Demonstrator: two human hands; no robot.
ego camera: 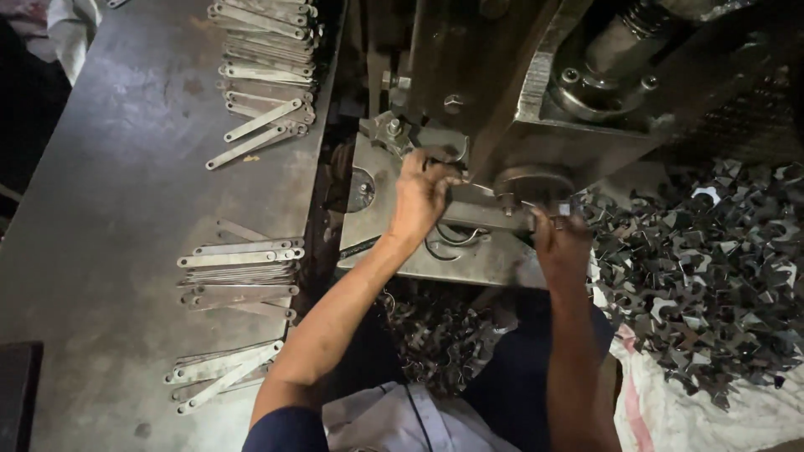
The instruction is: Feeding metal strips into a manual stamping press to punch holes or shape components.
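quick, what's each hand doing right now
Left hand: closed on a part of the press.
Right hand: pinching a small metal piece.

Dim workshop: dark metal workbench (109, 209) on the left, white sacking (695, 410) on the floor, right.

The left hand (423, 194) covers the part it grips at the press (536, 92); what lies under the fingers cannot be told. The right hand (559, 238) holds a small piece (564, 208) too small and dim to identify. The upper body of the press is cut off by the top edge. The heap of stamped scrap (712, 268) runs past the right edge; single pieces blur together in shadow. The top stack of flat metal strips (268, 50) is cropped at the top edge. A dark object (17, 393) at lower left is cut by the frame and cannot be identified
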